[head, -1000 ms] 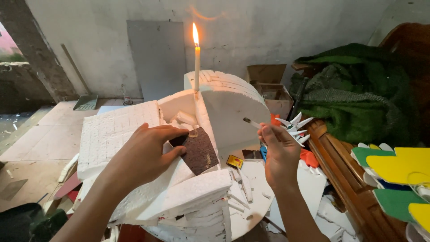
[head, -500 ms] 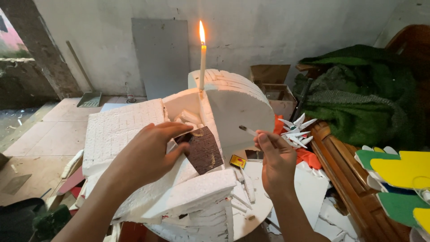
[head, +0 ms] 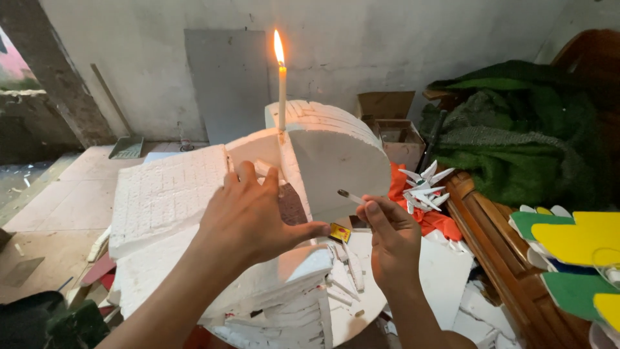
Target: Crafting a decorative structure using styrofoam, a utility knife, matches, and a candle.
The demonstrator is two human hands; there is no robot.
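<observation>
The left hand (head: 255, 216) presses flat, fingers apart, on the white foam (head: 323, 155). The right hand (head: 387, 236) pinches a thin stick (head: 351, 195), near the foam by the lit candle (head: 281, 90).

Two bare forearms, no sleeves, left hand (head: 248, 216), right hand (head: 392, 242), no rings or watch

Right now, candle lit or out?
Lit. The candle stands upright on the white foam block, with a bright flame at its tip.
</observation>
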